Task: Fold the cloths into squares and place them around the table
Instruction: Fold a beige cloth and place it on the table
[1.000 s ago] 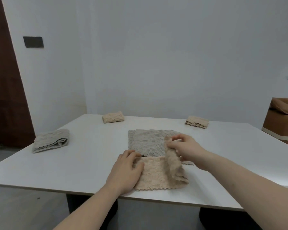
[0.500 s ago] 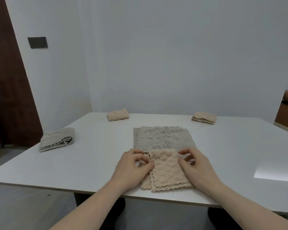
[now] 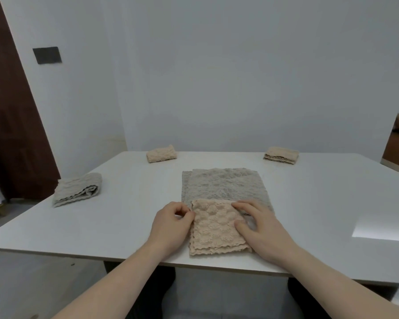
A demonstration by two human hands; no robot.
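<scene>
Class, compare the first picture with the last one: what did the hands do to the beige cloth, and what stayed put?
The right hand carried the beige cloth's raised flap leftward, laid it down and let go; it now rests flat on the folded square. The left hand stayed at the left edge, pinching it. The grey cloth underneath and the three folded cloths around the table did not move.

R hand [image 3: 262, 229] now flat on folded beige cloth [image 3: 217, 229].

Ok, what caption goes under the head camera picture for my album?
Two hands, left hand and right hand, press a folded beige lace cloth atop a flat grey lace cloth.
</scene>
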